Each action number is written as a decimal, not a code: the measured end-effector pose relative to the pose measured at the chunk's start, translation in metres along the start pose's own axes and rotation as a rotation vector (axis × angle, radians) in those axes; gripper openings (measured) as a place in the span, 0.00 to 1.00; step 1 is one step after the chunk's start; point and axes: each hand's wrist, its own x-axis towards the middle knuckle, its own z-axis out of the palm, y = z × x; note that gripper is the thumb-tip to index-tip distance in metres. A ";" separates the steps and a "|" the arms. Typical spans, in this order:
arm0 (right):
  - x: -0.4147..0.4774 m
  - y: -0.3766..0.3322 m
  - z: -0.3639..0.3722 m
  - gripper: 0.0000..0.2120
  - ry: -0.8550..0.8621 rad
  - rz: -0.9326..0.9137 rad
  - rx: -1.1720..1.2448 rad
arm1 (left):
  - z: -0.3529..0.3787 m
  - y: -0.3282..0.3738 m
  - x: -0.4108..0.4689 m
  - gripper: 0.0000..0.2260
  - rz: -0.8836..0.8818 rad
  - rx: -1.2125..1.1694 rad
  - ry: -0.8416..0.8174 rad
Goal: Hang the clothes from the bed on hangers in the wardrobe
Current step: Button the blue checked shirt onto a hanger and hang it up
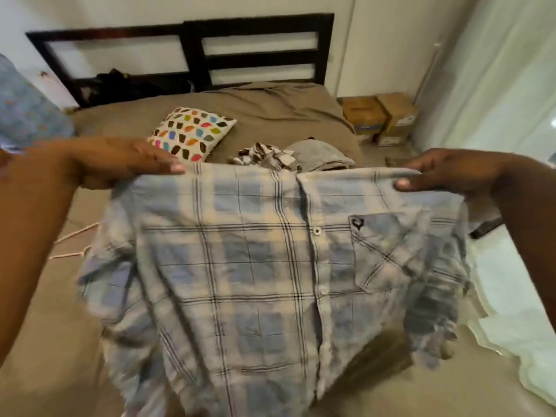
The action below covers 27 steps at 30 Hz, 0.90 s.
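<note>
The pale blue plaid cotton button-up shirt [270,266] hangs spread above the near end of the brown-sheeted bed [270,115], its shoulders pinched by the left hand [132,164] and the right hand [445,173]. It looks like light, limp cloth, so the shoulder seams seem the best hold, leaving the collar free for a hanger.

Shows thin, matt, creased woven cloth in the blue-and-cream plaid shirt [255,266]; soft, rumpled matt fabric in the brown bed sheet [270,115]; dark, faintly glossy wood in the slatted headboard [258,60]; dull brown cardboard in the boxes [397,112].
</note>
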 end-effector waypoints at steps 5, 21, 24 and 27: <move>0.135 0.025 0.016 0.11 0.218 0.188 -0.665 | 0.014 -0.045 0.142 0.17 -0.002 0.311 0.256; 0.246 0.345 0.258 0.21 0.724 0.477 -0.348 | 0.390 -0.270 0.201 0.27 -0.324 -0.038 0.592; 0.229 0.338 0.258 0.20 0.702 0.541 -0.230 | 0.396 -0.258 0.202 0.22 -0.357 -0.128 0.544; 0.223 0.333 0.253 0.15 0.469 0.553 -0.173 | 0.391 -0.257 0.209 0.16 -0.382 -0.054 0.563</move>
